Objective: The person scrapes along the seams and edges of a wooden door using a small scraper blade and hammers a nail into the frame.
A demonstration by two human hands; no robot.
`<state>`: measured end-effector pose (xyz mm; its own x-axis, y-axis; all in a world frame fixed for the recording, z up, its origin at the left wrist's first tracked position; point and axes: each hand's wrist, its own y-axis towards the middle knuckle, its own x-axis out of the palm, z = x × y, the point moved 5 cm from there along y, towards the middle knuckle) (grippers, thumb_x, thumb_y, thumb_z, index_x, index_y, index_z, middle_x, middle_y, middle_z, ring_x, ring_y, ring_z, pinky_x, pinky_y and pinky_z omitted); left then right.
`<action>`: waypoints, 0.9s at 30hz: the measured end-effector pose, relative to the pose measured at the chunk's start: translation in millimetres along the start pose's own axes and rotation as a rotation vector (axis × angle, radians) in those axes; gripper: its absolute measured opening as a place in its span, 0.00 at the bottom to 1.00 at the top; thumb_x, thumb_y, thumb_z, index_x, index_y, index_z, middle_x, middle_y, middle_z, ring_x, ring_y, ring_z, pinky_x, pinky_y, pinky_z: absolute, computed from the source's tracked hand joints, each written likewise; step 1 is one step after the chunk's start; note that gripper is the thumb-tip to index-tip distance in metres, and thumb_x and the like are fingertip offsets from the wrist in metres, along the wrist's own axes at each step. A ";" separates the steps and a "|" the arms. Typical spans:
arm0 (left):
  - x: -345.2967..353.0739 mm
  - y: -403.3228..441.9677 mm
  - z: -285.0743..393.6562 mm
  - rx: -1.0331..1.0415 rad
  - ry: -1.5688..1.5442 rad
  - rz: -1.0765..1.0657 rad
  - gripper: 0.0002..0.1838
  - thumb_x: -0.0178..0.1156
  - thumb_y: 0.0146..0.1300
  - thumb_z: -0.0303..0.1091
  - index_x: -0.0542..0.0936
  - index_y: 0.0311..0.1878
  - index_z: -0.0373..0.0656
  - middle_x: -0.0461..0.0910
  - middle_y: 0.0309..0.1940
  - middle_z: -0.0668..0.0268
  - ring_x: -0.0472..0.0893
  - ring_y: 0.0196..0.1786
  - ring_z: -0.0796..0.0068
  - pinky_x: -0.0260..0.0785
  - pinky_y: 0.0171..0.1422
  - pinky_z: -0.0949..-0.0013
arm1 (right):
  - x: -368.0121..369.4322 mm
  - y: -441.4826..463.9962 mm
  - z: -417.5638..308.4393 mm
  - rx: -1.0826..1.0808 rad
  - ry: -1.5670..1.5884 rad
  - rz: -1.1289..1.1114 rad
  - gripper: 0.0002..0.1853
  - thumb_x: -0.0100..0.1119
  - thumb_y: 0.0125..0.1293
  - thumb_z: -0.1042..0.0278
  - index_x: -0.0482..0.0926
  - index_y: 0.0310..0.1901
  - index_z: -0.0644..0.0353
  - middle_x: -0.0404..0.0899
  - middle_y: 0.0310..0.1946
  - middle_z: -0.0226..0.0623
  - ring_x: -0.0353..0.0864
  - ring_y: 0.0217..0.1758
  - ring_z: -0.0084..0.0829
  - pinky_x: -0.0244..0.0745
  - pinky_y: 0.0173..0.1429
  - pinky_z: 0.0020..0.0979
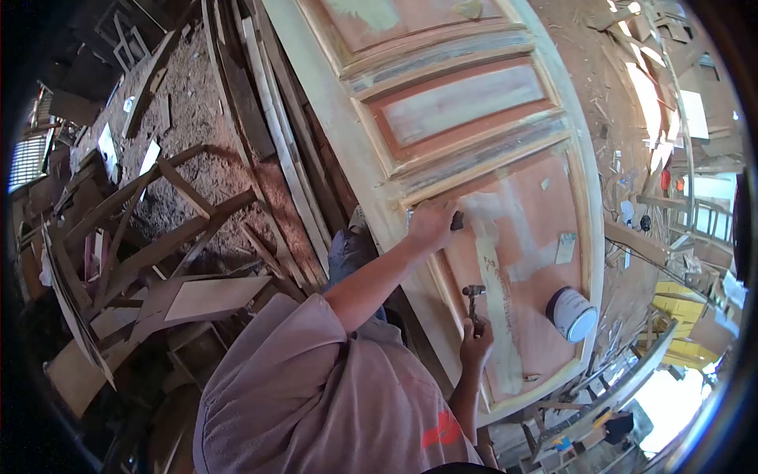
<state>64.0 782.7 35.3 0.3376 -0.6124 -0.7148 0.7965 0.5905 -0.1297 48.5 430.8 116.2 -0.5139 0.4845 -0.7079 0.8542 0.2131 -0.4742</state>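
Note:
A panelled wooden door [482,170], patched with pale filler, lies in front of me. My left hand [433,225] is closed at the near edge of its lower panel, with a small dark block [457,221] poking out from the fingers; its exact kind is unclear. Nearer the panel's bottom, my right hand [476,344] grips the handle of a small hammer [474,292], head pointing away from me. A paint tin [562,304] with a white lid stands on the panel to the right. A small pale square piece [565,248] lies beyond the hammer.
Long timber planks [272,142] run along the door's left side. Wooden frame pieces [189,189] and boards [213,299] are piled at left. Wood scraps litter the ground [584,87] beyond the door. Something yellow [683,316] shows at far right.

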 end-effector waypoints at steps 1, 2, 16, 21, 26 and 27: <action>4.0 5.4 -6.3 0.001 -0.019 0.003 0.18 0.73 0.58 0.36 0.82 0.51 0.45 0.89 0.43 0.56 0.91 0.48 0.49 0.84 0.54 0.48 | 2.8 9.9 -16.5 0.001 -0.043 -0.005 0.15 0.74 0.77 0.67 0.86 0.59 0.62 0.90 0.43 0.37 0.88 0.43 0.29 0.83 0.51 0.36; 8.0 10.1 -12.0 0.005 -0.037 0.005 0.18 0.73 0.58 0.36 0.82 0.51 0.45 0.89 0.43 0.56 0.91 0.47 0.50 0.84 0.53 0.48 | 4.8 17.8 -31.4 0.002 -0.085 -0.009 0.15 0.73 0.78 0.67 0.85 0.60 0.63 0.90 0.43 0.37 0.88 0.44 0.29 0.83 0.51 0.36; 13.7 21.7 -22.3 0.101 -0.196 0.113 0.21 0.80 0.51 0.39 0.81 0.44 0.46 0.87 0.37 0.58 0.89 0.40 0.51 0.82 0.48 0.50 | 31.4 100.4 -144.7 -0.067 0.003 -0.098 0.15 0.64 0.86 0.58 0.82 0.47 0.64 0.79 0.29 0.27 0.79 0.30 0.22 0.76 0.37 0.31; 18.6 21.3 -20.6 0.080 -0.144 0.081 0.23 0.81 0.50 0.41 0.81 0.46 0.46 0.86 0.41 0.59 0.89 0.43 0.52 0.83 0.50 0.50 | 54.7 113.2 -155.6 0.069 0.389 -0.159 0.15 0.51 0.92 0.56 0.79 0.48 0.56 0.75 0.28 0.26 0.74 0.22 0.18 0.72 0.27 0.26; 16.1 20.3 -19.9 0.113 -0.126 0.107 0.26 0.83 0.48 0.44 0.82 0.47 0.47 0.85 0.40 0.60 0.89 0.45 0.54 0.82 0.54 0.52 | 69.3 130.2 -148.6 0.144 0.453 -0.216 0.15 0.52 0.92 0.52 0.75 0.45 0.52 0.77 0.28 0.26 0.75 0.21 0.19 0.72 0.24 0.26; 16.9 18.7 -20.4 0.127 -0.132 0.113 0.26 0.83 0.48 0.44 0.82 0.47 0.47 0.85 0.40 0.60 0.89 0.45 0.54 0.82 0.54 0.52 | 69.7 131.9 -151.2 0.147 0.450 -0.225 0.14 0.52 0.92 0.53 0.74 0.46 0.51 0.77 0.28 0.26 0.74 0.21 0.19 0.72 0.23 0.26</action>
<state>74.4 794.2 6.8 0.4846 -0.6145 -0.6226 0.8038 0.5936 0.0397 137.3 621.0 83.4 -0.5712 0.7641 -0.2999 0.6895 0.2484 -0.6804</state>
